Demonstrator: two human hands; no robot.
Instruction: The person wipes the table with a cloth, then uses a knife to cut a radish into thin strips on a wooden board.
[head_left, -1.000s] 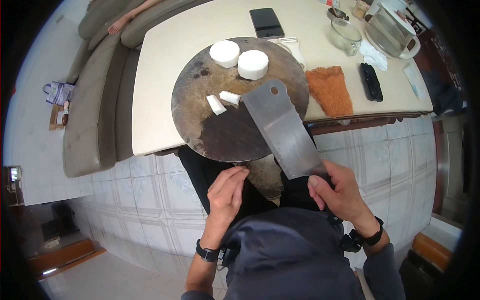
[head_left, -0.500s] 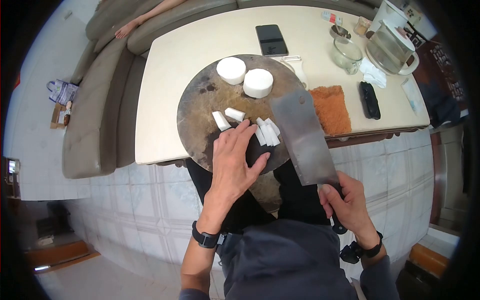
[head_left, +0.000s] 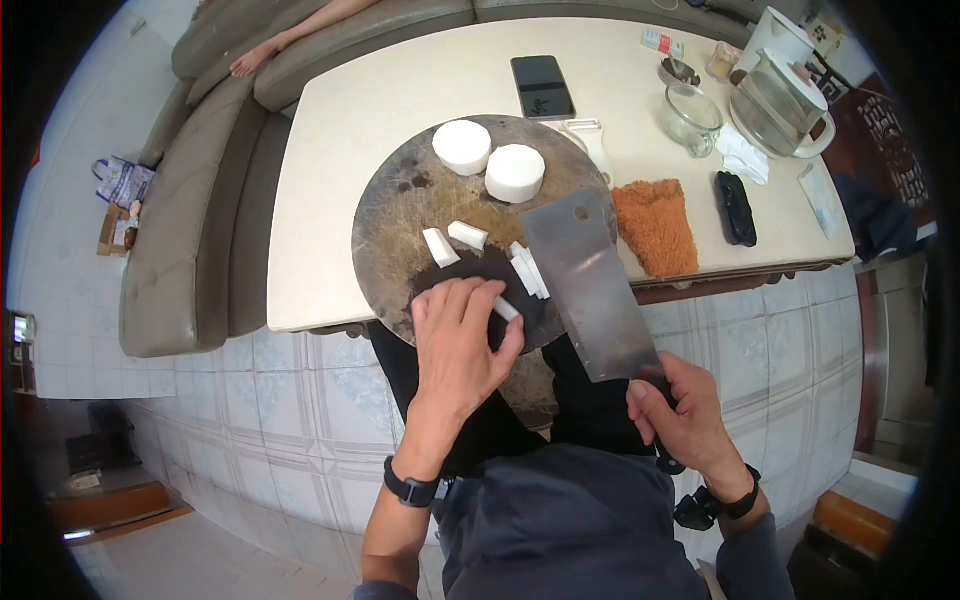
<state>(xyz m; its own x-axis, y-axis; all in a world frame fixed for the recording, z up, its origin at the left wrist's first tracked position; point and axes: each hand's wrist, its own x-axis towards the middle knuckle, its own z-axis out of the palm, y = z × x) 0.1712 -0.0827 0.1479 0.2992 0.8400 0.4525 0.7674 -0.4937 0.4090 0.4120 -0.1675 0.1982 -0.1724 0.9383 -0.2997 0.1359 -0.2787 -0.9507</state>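
Observation:
On the round chopping board [head_left: 385, 230], my left hand [head_left: 458, 340] has its fingers bent around a white strip [head_left: 507, 308], the thumb against its end. My right hand [head_left: 685, 412] grips the handle of a wide cleaver [head_left: 590, 285]. The blade hangs over the board's right part and partly covers a small stack of white strips [head_left: 528, 272]. Two loose white pieces [head_left: 440, 247] lie beyond my left fingertips. Two thick white rounds [head_left: 462, 147] rest near the board's far edge.
A cream table [head_left: 325, 200] holds a phone [head_left: 543, 87], a peeler [head_left: 592, 145], an orange cloth [head_left: 657, 228], a black case [head_left: 737, 208], a glass cup [head_left: 690, 118] and a glass pitcher [head_left: 778, 105]. Another person's bare leg [head_left: 300, 35] rests on the sofa [head_left: 185, 220].
My left hand has moved slightly down and toward me, with a white strip now at its fingers, apart from the stack. The cleaver has shifted a little left and down.

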